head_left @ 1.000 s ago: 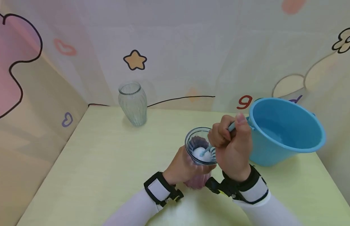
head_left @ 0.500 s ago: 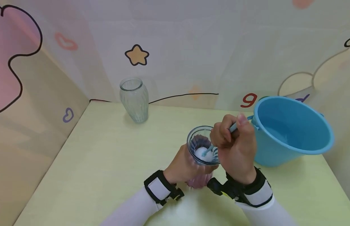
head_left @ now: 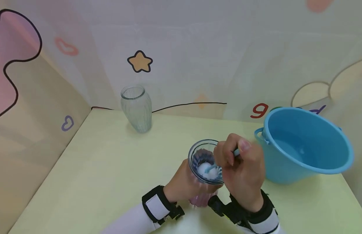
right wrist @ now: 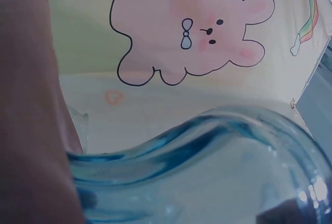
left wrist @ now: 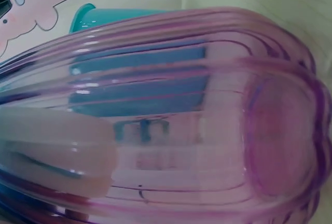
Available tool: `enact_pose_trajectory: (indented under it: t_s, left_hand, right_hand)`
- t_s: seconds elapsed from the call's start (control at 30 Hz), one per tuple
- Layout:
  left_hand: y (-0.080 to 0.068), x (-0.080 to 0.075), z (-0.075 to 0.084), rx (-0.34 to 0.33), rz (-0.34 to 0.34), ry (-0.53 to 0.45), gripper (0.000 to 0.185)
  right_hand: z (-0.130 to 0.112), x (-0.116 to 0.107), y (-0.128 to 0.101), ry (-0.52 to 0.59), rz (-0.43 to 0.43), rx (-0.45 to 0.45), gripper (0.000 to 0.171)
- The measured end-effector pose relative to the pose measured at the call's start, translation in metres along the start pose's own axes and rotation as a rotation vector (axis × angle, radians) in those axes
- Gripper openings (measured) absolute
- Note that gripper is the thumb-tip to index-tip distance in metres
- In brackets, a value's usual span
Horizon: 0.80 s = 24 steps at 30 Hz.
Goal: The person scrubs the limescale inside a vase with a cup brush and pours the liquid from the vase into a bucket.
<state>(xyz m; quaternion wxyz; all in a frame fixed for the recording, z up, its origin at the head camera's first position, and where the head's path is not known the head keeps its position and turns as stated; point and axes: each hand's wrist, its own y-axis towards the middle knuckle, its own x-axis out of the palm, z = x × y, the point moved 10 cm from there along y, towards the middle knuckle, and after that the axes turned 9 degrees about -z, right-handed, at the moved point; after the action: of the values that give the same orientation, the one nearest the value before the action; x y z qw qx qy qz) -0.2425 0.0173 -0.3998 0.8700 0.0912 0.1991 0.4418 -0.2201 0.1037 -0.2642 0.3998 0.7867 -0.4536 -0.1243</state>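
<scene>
My left hand (head_left: 183, 183) holds a ribbed glass vase (head_left: 199, 200) round its side, below the rim. The vase is bluish at the mouth and pink-purple toward its base. Down inside it sits the white sponge head (head_left: 202, 169) of a blue-handled sponge brush, visible through the glass wall in the left wrist view as a pale sponge (left wrist: 57, 154). My right hand (head_left: 242, 170) grips the brush's handle (head_left: 237, 152) just above the vase mouth and covers part of the rim. In the right wrist view, the glass vase (right wrist: 223, 177) fills the lower part.
A second, clear ribbed glass vase (head_left: 137, 110) stands upright at the back left of the pale table (head_left: 96, 169). On the right is a blue bucket (head_left: 286, 165) with a handle. A printed cloth backdrop (head_left: 181, 65) rises behind the table.
My right hand has come down closer to the vase mouth, with the brush handle in its grip. The left hand keeps its hold on the vase. The head view has shifted slightly.
</scene>
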Motion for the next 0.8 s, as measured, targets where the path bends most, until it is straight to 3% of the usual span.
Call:
enact_pose_trajectory:
  t_s: [0.3, 0.53, 0.8]
  left_hand:
    - [0.001, 0.002, 0.001, 0.05, -0.002, -0.023, 0.062]
    - [-0.001, 0.005, -0.006, -0.001, -0.026, -0.184, 0.068]
    - [0.0, 0.006, -0.01, -0.065, -0.048, -0.176, 0.065]
  right_hand:
    - [-0.003, 0.007, -0.002, -0.155, -0.008, 0.05, 0.039]
    - [-0.002, 0.018, -0.004, -0.383, -0.056, 0.171, 0.035]
    - [0.0, 0.027, -0.005, -0.532, -0.178, 0.235, 0.036]
